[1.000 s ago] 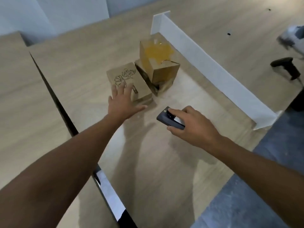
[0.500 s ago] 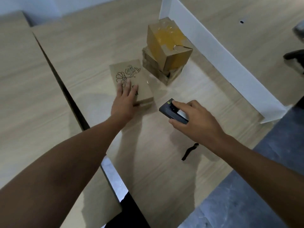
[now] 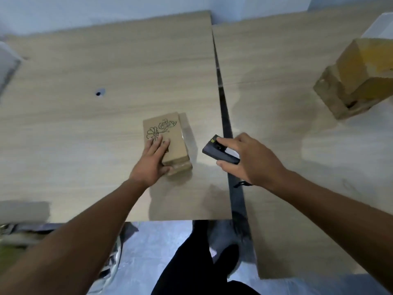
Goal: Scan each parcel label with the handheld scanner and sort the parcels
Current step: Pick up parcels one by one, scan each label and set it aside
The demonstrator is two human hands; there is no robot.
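A flat brown parcel with a flower drawing (image 3: 170,135) lies on the left wooden table (image 3: 85,128). My left hand (image 3: 152,161) grips its near left corner, fingers flat on top and thumb at the near edge. My right hand (image 3: 248,160) holds a dark handheld scanner (image 3: 219,149) just right of the parcel, above the gap between the tables. Two stacked cardboard parcels (image 3: 357,81), the upper one with yellow tape, stand at the far right on the right table (image 3: 276,103).
A dark gap (image 3: 225,124) separates the two tables. A small hole (image 3: 98,94) marks the left table. A white divider end (image 3: 380,26) shows at the top right. My legs and the grey floor (image 3: 161,241) lie below the table edge.
The flower parcel has moved with my left hand from the right table across the gap onto the left table. The view swung left, and the scanner hand followed along.
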